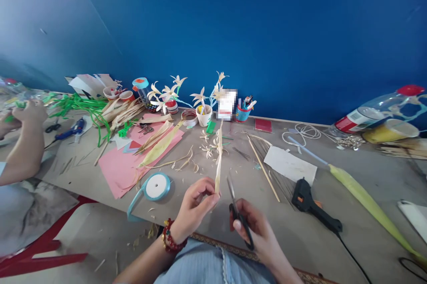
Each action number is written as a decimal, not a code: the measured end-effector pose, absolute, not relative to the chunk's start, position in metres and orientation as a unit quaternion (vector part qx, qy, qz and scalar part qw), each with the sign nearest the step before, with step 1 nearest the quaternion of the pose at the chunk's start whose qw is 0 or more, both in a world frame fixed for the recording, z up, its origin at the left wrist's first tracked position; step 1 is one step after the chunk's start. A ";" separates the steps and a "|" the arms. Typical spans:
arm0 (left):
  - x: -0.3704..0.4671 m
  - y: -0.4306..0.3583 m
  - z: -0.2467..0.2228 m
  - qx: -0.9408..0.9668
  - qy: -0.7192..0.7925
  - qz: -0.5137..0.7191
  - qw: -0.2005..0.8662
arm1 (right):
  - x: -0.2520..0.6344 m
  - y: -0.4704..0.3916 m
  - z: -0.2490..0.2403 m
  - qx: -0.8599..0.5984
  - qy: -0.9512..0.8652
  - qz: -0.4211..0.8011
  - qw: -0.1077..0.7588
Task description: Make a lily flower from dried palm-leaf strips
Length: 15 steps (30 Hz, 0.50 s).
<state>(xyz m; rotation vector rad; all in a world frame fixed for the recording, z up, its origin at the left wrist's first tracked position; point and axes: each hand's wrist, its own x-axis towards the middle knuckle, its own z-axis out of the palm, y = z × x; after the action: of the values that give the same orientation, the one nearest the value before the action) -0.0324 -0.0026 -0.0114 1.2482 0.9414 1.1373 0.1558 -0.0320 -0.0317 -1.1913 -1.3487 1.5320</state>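
Observation:
My left hand [200,201] pinches the lower end of a long, pale strip of dried husk [218,169], which stands up away from me over the table. In my right hand [255,228] is a pair of scissors [240,221], its black handles around my fingers. The blades point up and away, a little to the right of the strip and apart from it. Beyond the strip, small pale husk flowers [207,150] lie on the table. A white cup [203,117] behind them holds taller flowers of the same kind [199,95].
A blue ribbon roll [156,187] lies left of my hands, near pink paper sheets [116,170]. To the right are a black glue gun [315,206], white paper [290,164] and thin sticks [263,168]. A co-worker's hand [31,115] is at far left, by green strands [83,105].

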 end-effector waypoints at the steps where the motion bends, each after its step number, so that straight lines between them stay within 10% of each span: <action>1: -0.034 -0.002 -0.011 0.536 0.401 0.486 0.562 | 0.155 -0.036 -0.034 -0.457 -0.536 0.611 0.362; 15: -0.035 -0.008 -0.017 0.460 0.367 0.489 0.644 | 0.133 -0.033 -0.028 -0.415 -0.498 0.679 0.345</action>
<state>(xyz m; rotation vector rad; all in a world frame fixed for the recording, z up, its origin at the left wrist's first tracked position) -0.0351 -0.0081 -0.0172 1.0472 0.8356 1.1127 0.1335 -0.0325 -0.0280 -1.0764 -1.2924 1.7646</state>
